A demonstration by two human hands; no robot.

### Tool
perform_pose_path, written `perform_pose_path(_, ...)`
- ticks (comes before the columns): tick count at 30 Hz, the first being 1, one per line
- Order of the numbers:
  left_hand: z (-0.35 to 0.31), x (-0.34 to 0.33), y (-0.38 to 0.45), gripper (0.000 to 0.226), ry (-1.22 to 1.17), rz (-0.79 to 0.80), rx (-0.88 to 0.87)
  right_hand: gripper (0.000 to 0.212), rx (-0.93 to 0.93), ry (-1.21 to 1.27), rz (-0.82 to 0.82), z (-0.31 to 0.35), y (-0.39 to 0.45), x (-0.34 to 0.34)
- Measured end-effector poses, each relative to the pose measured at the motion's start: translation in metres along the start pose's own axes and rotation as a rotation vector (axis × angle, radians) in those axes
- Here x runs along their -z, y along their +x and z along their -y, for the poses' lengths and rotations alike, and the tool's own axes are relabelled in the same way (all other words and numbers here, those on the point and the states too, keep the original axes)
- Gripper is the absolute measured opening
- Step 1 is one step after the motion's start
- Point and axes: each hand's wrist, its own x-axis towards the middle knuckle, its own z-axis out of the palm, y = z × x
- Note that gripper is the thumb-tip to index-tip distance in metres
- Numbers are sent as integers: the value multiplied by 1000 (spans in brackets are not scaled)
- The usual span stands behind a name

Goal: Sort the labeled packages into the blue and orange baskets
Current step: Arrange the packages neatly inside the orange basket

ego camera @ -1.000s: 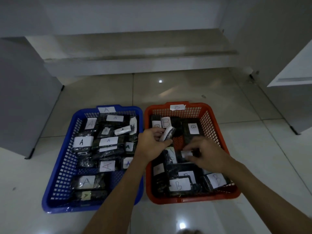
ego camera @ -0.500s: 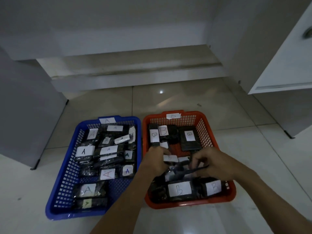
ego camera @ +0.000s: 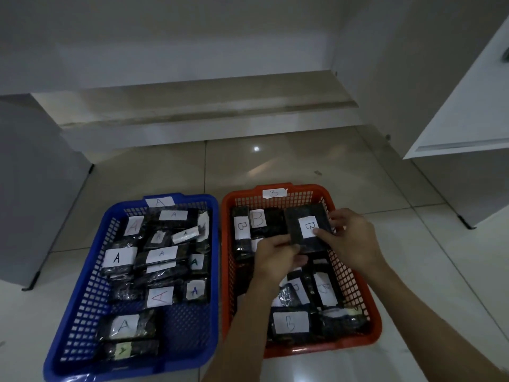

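a home interior: glossy tiled floor point(ego camera: 275, 166), white cabinet point(ego camera: 468, 119), a low step point(ego camera: 206, 117).

We look down on two baskets side by side on a tiled floor point(ego camera: 275, 161). Over the orange basket point(ego camera: 366, 296), our left hand point(ego camera: 275, 257) and right hand point(ego camera: 355, 241) each grip a dark package labeled B point(ego camera: 308, 230), holding it tilted above the other B packages point(ego camera: 289, 322). The blue basket point(ego camera: 91, 296) to the left holds packages labeled A point(ego camera: 118, 257). White cabinets point(ego camera: 468, 111) stand nearby.
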Motion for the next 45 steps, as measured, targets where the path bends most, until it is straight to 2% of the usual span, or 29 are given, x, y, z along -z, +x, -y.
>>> perform_pose_path(2,4,-5,17,26,-56,-113,16,44,124,-191,-31,-3,5,-2)
perform_pose_path(4,7,-9,34,30,-39,-167,37,42,211,-245,-27,-6,8,2)
perform_pose_path(8,12,-14,69,14,40,-217,122,36,347,-342,159,-16,15,0)
perform_pose_path(11,14,-17,79,10,160,-252,157,36,389,-396,321,-19,19,-13)
perform_pose_path(14,17,-16,79,7,233,-274,142,41,422,-461,408,-19,28,-29)
perform_pose_path(18,16,-13,79,19,376,-308,45,73,408,-569,494,-25,37,-48)
perform_pose_path(21,11,-7,76,27,530,-342,-32,64,405,-607,510,-27,44,-57)
perform_pose_path(25,0,7,64,8,520,-223,-76,59,371,-628,561,-20,51,-59)
perform_pose_path(27,-7,17,52,10,442,-147,-98,60,376,-617,590,-15,50,-53)
perform_pose_path(29,-13,27,36,14,420,-66,-131,49,405,-552,637,-8,45,-35)
perform_pose_path(31,-15,35,20,10,463,7,-185,37,368,-458,865,1,32,-8)
perform_pose_path(33,-13,42,4,13,494,46,-210,42,231,-412,1169,13,11,18)
perform_pose_path(35,-7,48,-6,18,491,77,-218,51,151,-519,1317,12,-10,30)
perform_pose_path(38,6,56,-16,11,545,144,-264,42,174,-617,1251,3,-32,29)
perform_pose_path(40,15,60,-22,5,602,193,-320,48,141,-620,1190,1,-38,27)
perform_pose_path(42,23,65,-26,18,670,192,-351,56,110,-628,1178,3,-40,28)
perform_pose_path(45,25,73,-22,42,935,3,-420,57,123,-605,1153,2,-42,28)
